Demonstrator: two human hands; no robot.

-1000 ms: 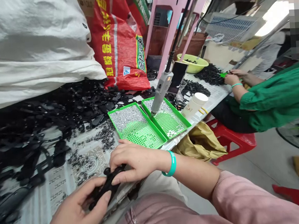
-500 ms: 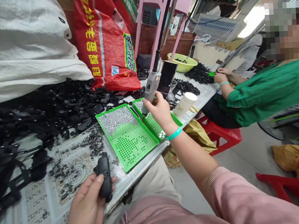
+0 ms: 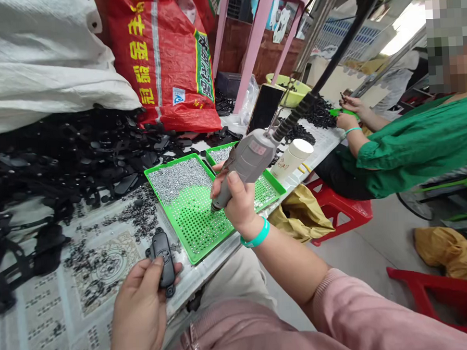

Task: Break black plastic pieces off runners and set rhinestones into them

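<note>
My right hand (image 3: 238,201) is wrapped round a grey electric screwdriver (image 3: 250,158). Its tip points down over the larger green screw tray (image 3: 206,249), whose holes hold many small screws, with loose ones heaped at the far end. Whether the tip touches a screw I cannot tell. Between the thumb and fingers of my left hand (image 3: 141,294) is a small black plastic casing (image 3: 162,259), held over the table's near edge. Partly behind the screwdriver and my right hand lies a second green tray (image 3: 275,189), also holding screws.
Black plastic parts (image 3: 79,146) are piled at the left, below a white sack (image 3: 47,59) and a red sack (image 3: 173,68). A phone (image 3: 264,108) and a white bottle (image 3: 293,159) stand behind the trays. At right, a person in green (image 3: 404,140) handles small parts.
My right hand has brought the screwdriver left and nearer, from the smaller tray to over the larger one, and tilted it. My left hand still holds the casing, nearly unmoved.
</note>
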